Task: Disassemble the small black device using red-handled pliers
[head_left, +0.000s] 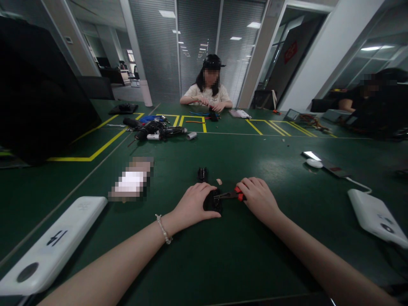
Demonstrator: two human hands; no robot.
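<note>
My left hand [198, 200] is wrapped round a small black plastic part [216, 205] on the green table, its far side hidden under my fingers. In my right hand [259, 196] are red-handled needle-nose pliers [228, 195]. Their slim jaws point left and reach the black part; whether they grip anything on it I cannot tell. Just beyond my left fingers stands another black piece [202, 173] with upright prongs or slots. A small tan scrap [219, 181] lies beside it, close to the pliers' tips.
A white device marked 14 [60, 242] lies at left, near a blurred-out phone [132, 178]. Tangled cables and tools [156, 128] lie farther back. At right are a white power bank [378, 214] and a cabled phone [325, 163]. A co-worker [207, 91] sits opposite, handling something.
</note>
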